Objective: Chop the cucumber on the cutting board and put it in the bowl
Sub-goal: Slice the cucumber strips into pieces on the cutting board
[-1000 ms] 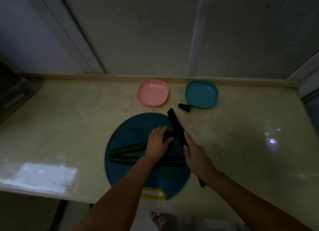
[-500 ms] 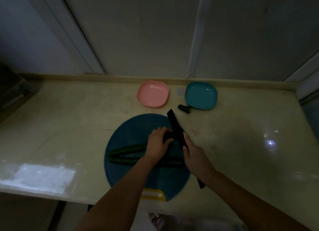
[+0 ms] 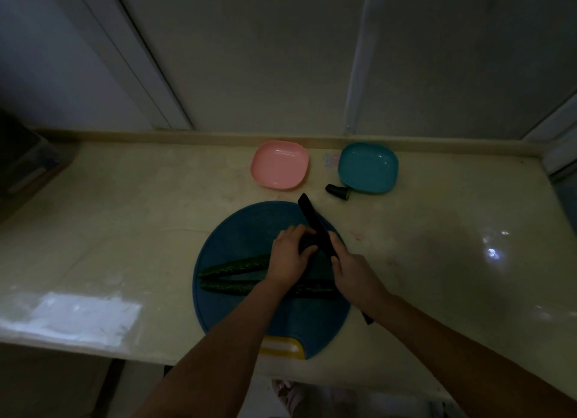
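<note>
Two dark-green cucumber halves (image 3: 233, 266) lie side by side on the round blue cutting board (image 3: 246, 227).

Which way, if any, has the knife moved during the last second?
Yes, slightly. The tip of the knife has shifted left, away from the cucumber end piece beside the teal bowl; the right hand grips it.

No text, label, brand or number could be read anywhere in the dim view. A small pale patch (image 3: 330, 161) with faint pink and blue marks lay on the countertop (image 3: 125, 230) between the pink bowl (image 3: 279, 164) and the teal bowl (image 3: 368, 168), too blurred to tell whether it bore writing.
</note>
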`<state>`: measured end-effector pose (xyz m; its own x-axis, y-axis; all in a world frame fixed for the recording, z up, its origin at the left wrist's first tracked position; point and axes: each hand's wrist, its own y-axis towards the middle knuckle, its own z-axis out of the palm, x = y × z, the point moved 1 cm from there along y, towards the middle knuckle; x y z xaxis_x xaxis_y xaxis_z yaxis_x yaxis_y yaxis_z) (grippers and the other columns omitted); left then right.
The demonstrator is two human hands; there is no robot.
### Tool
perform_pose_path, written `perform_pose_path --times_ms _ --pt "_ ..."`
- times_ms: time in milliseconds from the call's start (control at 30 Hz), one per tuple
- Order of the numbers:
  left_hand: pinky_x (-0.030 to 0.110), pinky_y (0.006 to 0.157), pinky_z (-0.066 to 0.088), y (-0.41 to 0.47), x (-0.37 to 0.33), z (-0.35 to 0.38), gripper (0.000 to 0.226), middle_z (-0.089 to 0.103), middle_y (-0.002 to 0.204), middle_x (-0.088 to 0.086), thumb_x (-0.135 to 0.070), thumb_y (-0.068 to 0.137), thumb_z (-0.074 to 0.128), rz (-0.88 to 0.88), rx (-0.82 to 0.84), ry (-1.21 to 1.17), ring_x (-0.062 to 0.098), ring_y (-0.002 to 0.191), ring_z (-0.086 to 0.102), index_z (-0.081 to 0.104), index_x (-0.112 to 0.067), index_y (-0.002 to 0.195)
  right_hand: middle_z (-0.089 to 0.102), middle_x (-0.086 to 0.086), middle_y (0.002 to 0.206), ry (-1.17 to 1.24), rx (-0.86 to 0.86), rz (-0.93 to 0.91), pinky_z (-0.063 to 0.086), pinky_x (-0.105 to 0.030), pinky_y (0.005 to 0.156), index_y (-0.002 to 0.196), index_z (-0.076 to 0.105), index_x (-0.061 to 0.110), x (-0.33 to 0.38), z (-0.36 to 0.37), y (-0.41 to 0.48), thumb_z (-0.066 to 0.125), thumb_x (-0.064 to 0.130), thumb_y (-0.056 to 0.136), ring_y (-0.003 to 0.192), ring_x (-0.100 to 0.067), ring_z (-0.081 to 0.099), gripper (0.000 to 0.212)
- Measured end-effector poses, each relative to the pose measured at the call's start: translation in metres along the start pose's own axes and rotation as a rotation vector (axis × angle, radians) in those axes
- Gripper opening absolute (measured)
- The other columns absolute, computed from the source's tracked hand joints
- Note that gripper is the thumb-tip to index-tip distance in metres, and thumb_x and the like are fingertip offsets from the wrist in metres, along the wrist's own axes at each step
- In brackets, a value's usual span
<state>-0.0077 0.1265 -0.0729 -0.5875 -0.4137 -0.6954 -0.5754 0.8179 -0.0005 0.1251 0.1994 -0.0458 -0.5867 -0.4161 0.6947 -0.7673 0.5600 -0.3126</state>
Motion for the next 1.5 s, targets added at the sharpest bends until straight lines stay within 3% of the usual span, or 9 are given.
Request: perform_pose_path --times_ms 200,333,500,600,800,967,1267,1367,1500 --pt "0.034 0.082 0.040 0.001 0.001 0.000 0.025 0.059 0.105 0.004 -0.022 0.087 0.061 0.008 0.018 0.022 0.021 0.096 0.049 0.059 -0.019 0.113 0.043 0.002 0.058 0.017 -0.028 -0.004 0.030 -0.019 0.045 0.149 0.006 0.026 -0.005 0.002 -0.004 0.034 0.015 0.100 0.047 -0.008 0.038 0.057" --pt "0.031 0.080 0.038 0.002 0.001 0.002 0.024 0.058 0.105 0.003 -0.022 0.087 0.062 -0.003 0.018 0.010 0.019 0.095 0.048 0.059 -0.020 0.111 0.052 -0.007 0.066 0.061 -0.038 -0.005 0.042 -0.030 0.054 0.148 0.009 0.023 -0.005 0.000 -0.008 0.034 0.015 0.100 0.052 -0.012 0.044 0.055" --pt "0.030 0.078 0.038 0.002 0.000 0.001 0.021 0.058 0.102 0.002 -0.023 0.086 0.063 0.000 0.003 0.015 0.017 0.092 0.049 0.058 -0.019 0.107 0.054 -0.006 0.066 0.094 -0.059 -0.027 0.041 -0.027 0.054 0.147 0.009 0.026 0.001 -0.003 -0.010 0.034 0.015 0.100 0.054 -0.013 0.047 0.054" --pt "0.031 0.079 0.040 0.001 0.000 0.001 0.020 0.059 0.101 0.002 -0.022 0.086 0.063 -0.005 -0.007 0.005 0.017 0.092 0.049 0.059 -0.018 0.105 0.062 -0.016 0.081 0.092 -0.058 -0.017 0.048 -0.035 0.065 0.148 0.010 0.024 0.003 -0.005 -0.011 0.033 0.017 0.100 0.066 -0.023 0.057 0.054" --pt "0.031 0.078 0.040 0.002 0.000 0.001 0.020 0.059 0.100 0.001 -0.022 0.086 0.064 -0.021 -0.006 -0.002 0.017 0.092 0.049 0.059 -0.017 0.104 0.060 -0.015 0.077 0.069 -0.048 -0.018 0.043 -0.031 0.057 0.148 0.008 0.024 0.006 -0.006 -0.013 0.033 0.016 0.100 0.058 -0.017 0.050 0.055" --pt "0.030 0.077 0.039 0.002 0.000 0.001 0.020 0.059 0.099 0.001 -0.022 0.084 0.065 -0.045 -0.005 -0.019 0.016 0.092 0.049 0.059 -0.016 0.103 0.064 -0.019 0.091 0.090 -0.050 0.000 0.050 -0.039 0.069 0.148 0.008 0.024 0.008 -0.006 -0.013 0.033 0.016 0.100 0.073 -0.027 0.061 0.055" --pt "0.033 0.079 0.041 0.002 0.000 0.001 0.019 0.059 0.098 0.002 -0.022 0.085 0.065 -0.056 0.001 -0.031 0.016 0.092 0.049 0.058 -0.015 0.101 0.062 -0.014 0.077 0.043 -0.015 0.001 0.048 -0.035 0.061 0.148 0.009 0.025 0.006 -0.006 -0.003 0.034 0.017 0.100 0.063 -0.023 0.057 0.055" --pt "0.034 0.078 0.042 0.001 0.001 0.002 0.019 0.059 0.098 0.002 -0.021 0.085 0.065 -0.046 -0.009 -0.035 0.017 0.091 0.049 0.059 -0.014 0.102 0.046 0.001 0.058 0.006 0.001 -0.007 0.033 -0.022 0.046 0.149 0.008 0.021 0.007 -0.002 0.003 0.034 0.016 0.100 0.048 -0.009 0.041 0.056" --pt "0.032 0.077 0.041 0.002 0.001 0.001 0.018 0.059 0.096 0.002 -0.020 0.085 0.065 -0.040 -0.017 -0.040 0.016 0.090 0.049 0.059 -0.014 0.101 0.040 0.004 0.055 -0.025 -0.007 -0.026 0.027 -0.018 0.042 0.148 0.004 0.021 0.006 0.002 0.003 0.033 0.015 0.100 0.046 -0.006 0.035 0.057"
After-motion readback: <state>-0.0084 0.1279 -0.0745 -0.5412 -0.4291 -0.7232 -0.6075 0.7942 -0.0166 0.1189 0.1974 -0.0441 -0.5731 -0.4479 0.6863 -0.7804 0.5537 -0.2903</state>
